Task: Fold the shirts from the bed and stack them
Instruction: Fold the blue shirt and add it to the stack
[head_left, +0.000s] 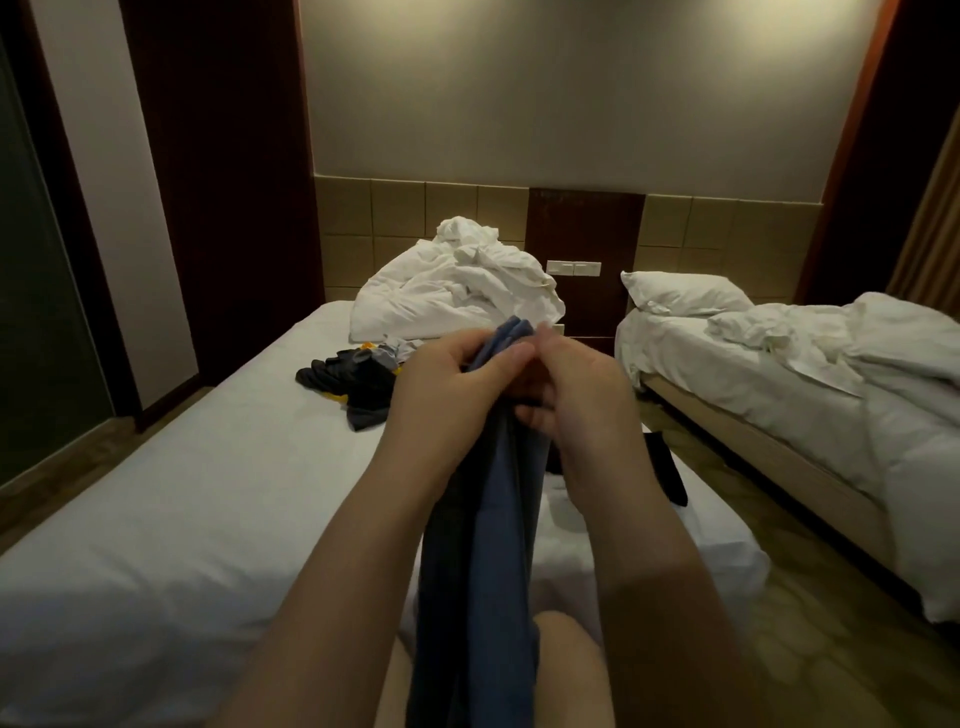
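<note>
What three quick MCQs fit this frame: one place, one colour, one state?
1. Where is the pile of dark clothes? A. on the near bed B. on a chair C. on the floor
2. What colour is the held shirt? A. white B. blue C. red
3. How do the hands stand? A. both open B. one idle C. both pinch the shirt
Answers: 1 A, it lies on the white sheet beyond the left hand. 2 B, the fabric is blue. 3 C, left hand and right hand pinch its top edge.
</note>
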